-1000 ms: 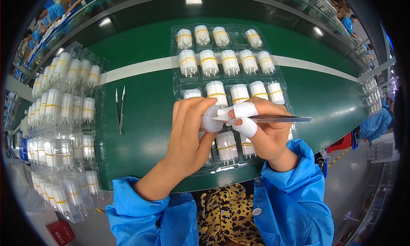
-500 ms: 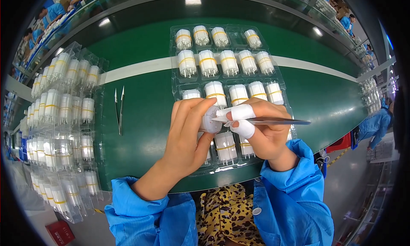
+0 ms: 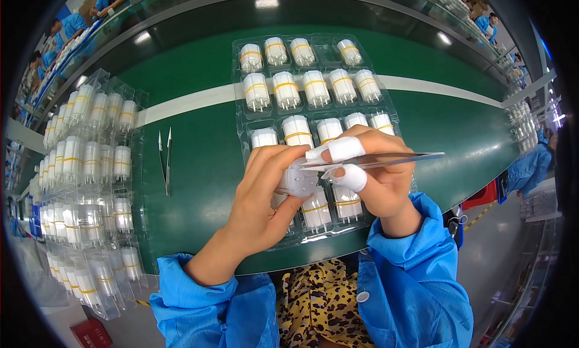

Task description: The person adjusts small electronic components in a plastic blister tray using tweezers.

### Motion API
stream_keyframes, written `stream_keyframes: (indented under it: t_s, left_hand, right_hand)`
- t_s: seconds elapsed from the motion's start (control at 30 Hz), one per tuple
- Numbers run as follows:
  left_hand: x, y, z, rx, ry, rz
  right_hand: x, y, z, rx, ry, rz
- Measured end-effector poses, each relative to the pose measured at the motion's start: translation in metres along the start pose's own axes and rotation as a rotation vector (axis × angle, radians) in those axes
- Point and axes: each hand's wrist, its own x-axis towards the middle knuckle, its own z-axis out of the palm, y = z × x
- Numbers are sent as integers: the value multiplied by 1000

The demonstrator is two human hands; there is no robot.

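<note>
My left hand [image 3: 260, 192] is closed around a white cylindrical pin-ended part [image 3: 294, 182], its round end face turned toward my right hand. Between the taped thumb and forefinger of my right hand [image 3: 380, 176] is a pair of metal tweezers [image 3: 416, 158], its handle pointing right. The tweezers' tips are at the upper edge of the end face; whether they grip anything there is too small to tell. Below and behind both hands lies a clear plastic tray [image 3: 329, 41] with rows of similar white parts [image 3: 285, 89], banded in yellow. My hands hide some of its middle rows.
A second pair of tweezers [image 3: 166, 167] lies on the green work surface [image 3: 199, 149], left of my hands. Clear trays [image 3: 81, 161] filled with banded white parts are stacked at the left edge. Several people in blue work at benches farther off. A red box [image 3: 90, 334] sits at lower left.
The held part has turned slightly, showing more of its end face. The tweezers in my right hand have tilted a little, handle end higher. The view has shifted slightly.
</note>
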Motion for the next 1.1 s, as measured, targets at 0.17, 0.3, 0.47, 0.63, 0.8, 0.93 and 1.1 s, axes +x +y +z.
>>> stream_keyframes:
  t_s: [0.17, 0.3, 0.47, 0.63, 0.8, 0.93, 1.1]
  left_hand:
    - [-2, 2, 0, -104, -4, -58]
    - [-2, 2, -1, -104, -18, -64]
    - [-3, 1, 0, -123, -16, -92]
    - [-2, 1, 0, -132, -19, -102]
    - [-2, 0, -4, -76, -56, -67]
    - [-2, 1, -6, -59, -79, -61]
    - [-2, 2, 0, -120, -4, -91]
  right_hand:
    - [1, 0, -1, -33, -32, -61]
    - [1, 1, -3, -36, -47, -57]
    - [1, 1, -4, -55, -61, -55]
    - [0, -1, -1, -69, -24, -40]
    - [-1, -1, 0, -52, -2, -39]
    - [1, 0, -2, -71, -47, -101]
    - [0, 0, 0, -64, -31, -83]
